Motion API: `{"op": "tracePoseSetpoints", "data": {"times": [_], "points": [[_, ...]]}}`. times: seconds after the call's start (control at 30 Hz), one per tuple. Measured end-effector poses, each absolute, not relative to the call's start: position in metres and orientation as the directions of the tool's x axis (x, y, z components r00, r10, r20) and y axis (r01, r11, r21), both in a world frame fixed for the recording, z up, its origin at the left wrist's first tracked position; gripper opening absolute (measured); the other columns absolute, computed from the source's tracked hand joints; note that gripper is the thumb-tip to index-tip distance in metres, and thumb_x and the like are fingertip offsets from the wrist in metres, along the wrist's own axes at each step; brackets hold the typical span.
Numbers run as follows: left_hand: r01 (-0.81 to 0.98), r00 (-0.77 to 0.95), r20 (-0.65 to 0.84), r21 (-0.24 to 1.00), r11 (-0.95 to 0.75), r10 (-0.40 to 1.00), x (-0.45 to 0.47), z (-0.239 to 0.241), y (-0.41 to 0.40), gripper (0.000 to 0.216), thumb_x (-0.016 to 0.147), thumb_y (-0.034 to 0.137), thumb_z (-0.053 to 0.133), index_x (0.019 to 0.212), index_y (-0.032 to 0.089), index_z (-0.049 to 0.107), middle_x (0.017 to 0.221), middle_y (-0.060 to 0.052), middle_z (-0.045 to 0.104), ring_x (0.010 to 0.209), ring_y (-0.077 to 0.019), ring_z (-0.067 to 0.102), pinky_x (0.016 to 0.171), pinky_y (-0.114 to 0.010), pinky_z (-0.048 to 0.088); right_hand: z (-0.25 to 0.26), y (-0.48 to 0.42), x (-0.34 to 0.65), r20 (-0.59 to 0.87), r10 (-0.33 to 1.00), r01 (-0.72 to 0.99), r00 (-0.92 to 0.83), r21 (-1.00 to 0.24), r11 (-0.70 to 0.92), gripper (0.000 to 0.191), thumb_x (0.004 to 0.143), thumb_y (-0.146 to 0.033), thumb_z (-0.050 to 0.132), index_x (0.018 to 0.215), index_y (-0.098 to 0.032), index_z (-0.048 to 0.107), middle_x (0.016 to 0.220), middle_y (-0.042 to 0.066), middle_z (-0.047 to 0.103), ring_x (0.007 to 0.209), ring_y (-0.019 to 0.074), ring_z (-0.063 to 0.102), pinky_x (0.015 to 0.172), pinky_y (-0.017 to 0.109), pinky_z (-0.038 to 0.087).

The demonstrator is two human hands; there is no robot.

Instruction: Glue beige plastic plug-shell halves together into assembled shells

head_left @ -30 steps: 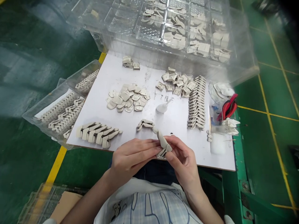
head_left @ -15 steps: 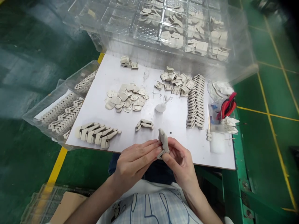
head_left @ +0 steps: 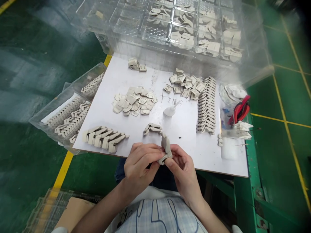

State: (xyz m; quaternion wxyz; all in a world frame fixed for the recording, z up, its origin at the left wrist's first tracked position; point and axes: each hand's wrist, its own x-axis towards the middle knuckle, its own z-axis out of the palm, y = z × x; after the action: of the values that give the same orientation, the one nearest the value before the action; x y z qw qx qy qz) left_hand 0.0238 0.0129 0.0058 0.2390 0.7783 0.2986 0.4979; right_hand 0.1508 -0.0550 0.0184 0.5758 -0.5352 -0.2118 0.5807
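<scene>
We sit at a white work board point(head_left: 184, 129) with a clear compartmented case point(head_left: 184, 29) standing open along its far edge, its cells stocked with pale grey plastic pieces. To our left, a clear tray point(head_left: 65, 113) off the board's edge carries rows of finished pieces. On the board lie a long stacked column of parts point(head_left: 206, 105) at the right, a loose heap of flat shells point(head_left: 134, 102) in the middle, a fanned row of joined pieces point(head_left: 104, 138) at the near left, and a scatter of small ribbed inserts point(head_left: 186, 84) toward the back. Red-handled pliers point(head_left: 239, 111) stand in a small clear cup at the right. Over the near edge, our left hand point(head_left: 141, 165) and right hand point(head_left: 181, 168) both pinch one grey clip piece point(head_left: 166, 148) between the fingertips, holding it upright just above the board's front edge.
</scene>
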Motion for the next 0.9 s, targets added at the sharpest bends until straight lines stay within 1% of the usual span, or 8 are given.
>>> {"op": "tracePoseSetpoints", "data": {"times": [0.23, 0.3, 0.37, 0.47, 0.53, 0.67, 0.77, 0.9], "points": [[0.028, 0.343, 0.553, 0.802, -0.597, 0.759, 0.020, 0.003, 0.015, 0.013, 0.086, 0.009, 0.072, 0.090, 0.021, 0.066, 0.076, 0.000, 0.076, 0.074, -0.0166, 0.073, 0.073, -0.031, 0.057, 0.017, -0.057, 0.150, -0.384, 0.890, -0.431, 0.248, -0.866, -0.253, 0.028, 0.074, -0.040, 0.085, 0.090, -0.022, 0.070, 0.077, -0.001, 0.069, 0.069, 0.0133, 0.063, 0.066, 0.023, 0.052], [-0.079, 0.346, 0.412, 0.908, -0.412, 0.843, 0.019, 0.005, 0.011, 0.007, 0.089, 0.019, 0.073, 0.090, 0.021, 0.066, 0.075, -0.002, 0.072, 0.072, -0.0165, 0.070, 0.068, -0.029, 0.057, 0.015, -0.058, 0.154, -0.363, 0.910, -0.424, 0.202, -0.870, -0.253, 0.032, 0.077, -0.050, 0.082, 0.088, -0.022, 0.070, 0.075, -0.001, 0.066, 0.068, 0.0140, 0.060, 0.066, 0.025, 0.050], [-0.191, 0.392, 0.174, 0.976, -0.106, 0.903, 0.019, 0.007, 0.005, 0.015, 0.090, 0.034, 0.072, 0.088, 0.021, 0.065, 0.074, -0.003, 0.068, 0.068, -0.0158, 0.066, 0.059, -0.026, 0.055, 0.014, -0.056, 0.159, -0.359, 0.919, -0.439, 0.161, -0.860, -0.259, 0.042, 0.082, -0.063, 0.072, 0.089, -0.022, 0.069, 0.074, 0.000, 0.063, 0.069, 0.0147, 0.057, 0.067, 0.027, 0.048], [-0.253, 0.502, -0.142, 0.919, 0.302, 0.853, 0.020, 0.005, -0.001, 0.038, 0.084, 0.057, 0.073, 0.084, 0.020, 0.062, 0.072, -0.002, 0.062, 0.062, -0.0141, 0.061, 0.055, -0.025, 0.051, 0.016, -0.050, 0.165, -0.418, 0.904, -0.513, 0.094, -0.798, -0.316, 0.048, 0.084, -0.069, 0.065, 0.086, -0.021, 0.065, 0.073, -0.001, 0.054, 0.067, 0.0138, 0.047, 0.065, 0.026, 0.043], [-0.241, 0.530, -0.266, 0.863, 0.444, 0.805, 0.021, 0.001, -0.002, 0.044, 0.079, 0.061, 0.075, 0.086, 0.020, 0.061, 0.073, -0.001, 0.060, 0.063, -0.0138, 0.060, 0.058, -0.025, 0.052, 0.018, -0.045, 0.165, -0.462, 0.882, -0.555, 0.090, -0.759, -0.341, 0.045, 0.081, -0.064, 0.072, 0.078, -0.021, 0.061, 0.071, -0.002, 0.048, 0.065, 0.0129, 0.042, 0.061, 0.025, 0.040], [-0.241, 0.531, -0.316, 0.833, 0.498, 0.786, 0.020, -0.004, -0.002, 0.041, 0.076, 0.054, 0.081, 0.090, 0.019, 0.063, 0.076, -0.002, 0.061, 0.067, -0.0137, 0.060, 0.061, -0.024, 0.052, 0.018, -0.042, 0.163, -0.493, 0.854, -0.566, 0.167, -0.757, -0.327, 0.043, 0.077, -0.058, 0.077, 0.072, -0.020, 0.057, 0.069, -0.002, 0.045, 0.065, 0.0129, 0.039, 0.059, 0.024, 0.038], [-0.255, 0.522, -0.301, 0.838, 0.483, 0.798, 0.019, -0.004, -0.003, 0.039, 0.074, 0.049, 0.084, 0.087, 0.019, 0.064, 0.074, 0.000, 0.060, 0.063, -0.0113, 0.057, 0.057, -0.022, 0.050, 0.016, -0.044, 0.162, -0.479, 0.860, -0.551, 0.173, -0.771, -0.319, 0.044, 0.077, -0.058, 0.077, 0.071, -0.020, 0.057, 0.068, -0.003, 0.044, 0.064, 0.0124, 0.038, 0.058, 0.024, 0.036], [-0.261, 0.476, -0.367, 0.808, 0.527, 0.799, 0.022, -0.006, -0.004, 0.038, 0.074, 0.047, 0.085, 0.087, 0.018, 0.065, 0.074, 0.000, 0.062, 0.066, -0.0117, 0.059, 0.062, -0.022, 0.052, 0.014, -0.047, 0.161, -0.444, 0.862, -0.490, 0.243, -0.823, -0.286, 0.043, 0.080, -0.056, 0.077, 0.070, -0.020, 0.055, 0.068, -0.004, 0.041, 0.063, 0.0114, 0.036, 0.056, 0.023, 0.034]]}}
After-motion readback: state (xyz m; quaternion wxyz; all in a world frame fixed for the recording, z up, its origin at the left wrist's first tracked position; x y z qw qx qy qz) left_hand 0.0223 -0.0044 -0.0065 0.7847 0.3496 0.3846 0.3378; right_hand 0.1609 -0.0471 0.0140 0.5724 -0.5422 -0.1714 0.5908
